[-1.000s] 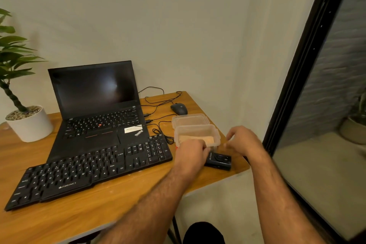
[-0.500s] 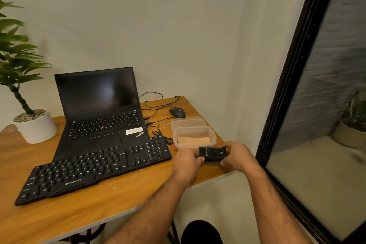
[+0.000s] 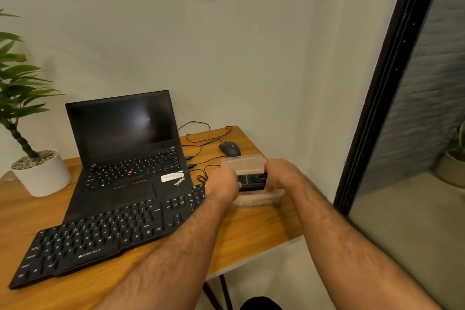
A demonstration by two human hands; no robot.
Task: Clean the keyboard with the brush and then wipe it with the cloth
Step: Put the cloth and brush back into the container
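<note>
Right now both my left hand (image 3: 222, 184) and right hand (image 3: 281, 175) clamp the small black device (image 3: 253, 182) above the plastic tub (image 3: 261, 200); brushing hasn't begun. The keyboard (image 3: 110, 234) lies untouched just left. Next I judge I need the brush, which I can't see.

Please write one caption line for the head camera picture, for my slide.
Both hands hold a small black device above a plastic box, beside the keyboard.
</note>
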